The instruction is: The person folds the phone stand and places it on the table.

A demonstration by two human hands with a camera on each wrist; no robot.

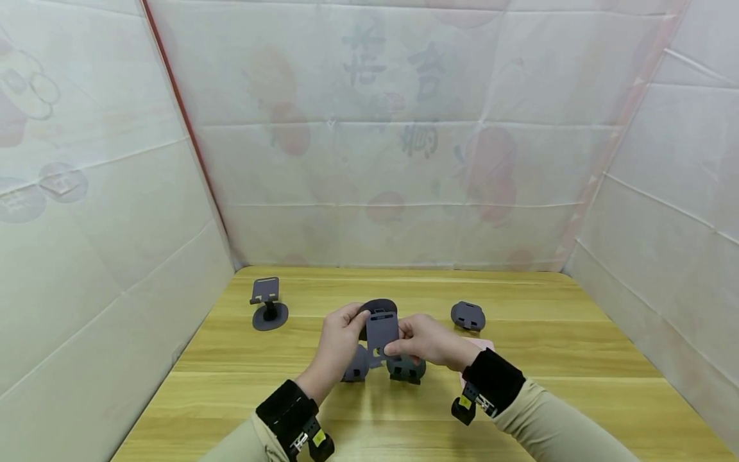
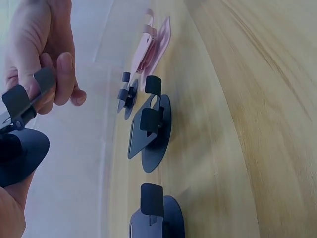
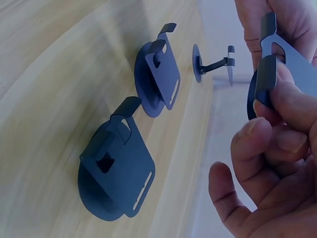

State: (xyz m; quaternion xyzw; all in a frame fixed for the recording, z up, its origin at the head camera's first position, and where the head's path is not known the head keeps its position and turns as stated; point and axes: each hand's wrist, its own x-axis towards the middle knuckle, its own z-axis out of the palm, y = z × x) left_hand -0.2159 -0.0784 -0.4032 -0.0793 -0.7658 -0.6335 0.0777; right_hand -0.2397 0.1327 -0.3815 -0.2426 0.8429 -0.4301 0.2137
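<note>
Both hands hold a dark grey phone stand [image 1: 382, 335] above the table. The left hand [image 1: 337, 337] grips it by the round base [image 2: 27, 153], thumb near the plate's upper edge. With thumb and fingers, the right hand [image 1: 424, 340] pinches the lower right side of the plate, close to the hooked lips [image 3: 267, 74]. Plate and base stand apart at an angle. Beneath the hands, a folded grey-blue stand [image 1: 356, 367] and a folded darker stand [image 1: 407, 370] lie on the table, partly covered from above by the held one.
At the back left an unfolded phone stand [image 1: 270, 314] stands upright on its base. A folded grey stand [image 1: 468, 316] lies at the back right. A pink stand [image 2: 151, 49] is partly hidden behind the right wrist in the head view. White sheets [image 1: 369, 160] enclose the wooden table [image 1: 231, 398].
</note>
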